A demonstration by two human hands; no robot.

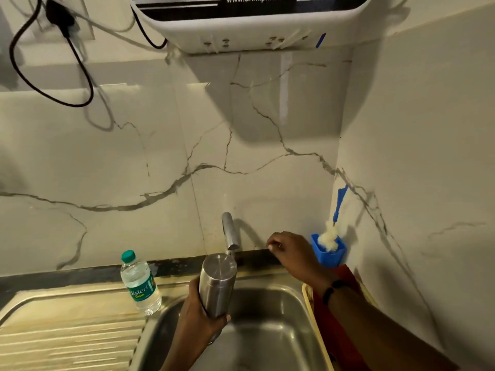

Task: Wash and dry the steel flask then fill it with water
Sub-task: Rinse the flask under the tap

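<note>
The left hand (199, 314) gripped the steel flask (218, 283) with its fingers and thumb curled round the lower part of the body, holding it above the sink (270, 341). The flask's long axis ran nearly upright, tilted slightly so that its flat upper end leaned toward the wall and the tap (229, 232). That upper end sat directly under the tap's outlet, very close to it; whether the two touched could not be determined. No water stream was visible. The right hand (289, 253) lay to the right of the tap at the rear edge of the counter (80, 271), fingers curled; what they pinched, if anything, could not be determined, and a tap control there is an inference only. The left hand was therefore the one on the flask, and the right was the one nearer any control. The flat closed-looking end facing the outlet suggested the flask was either capped or inverted, so the outer wall would likely be wetted first. A bottle brush (332, 231) stood in a blue holder (328, 254) just beyond the right hand, and a plastic water bottle (139, 282) stood on the sink's edge to the left of the flask.
</note>
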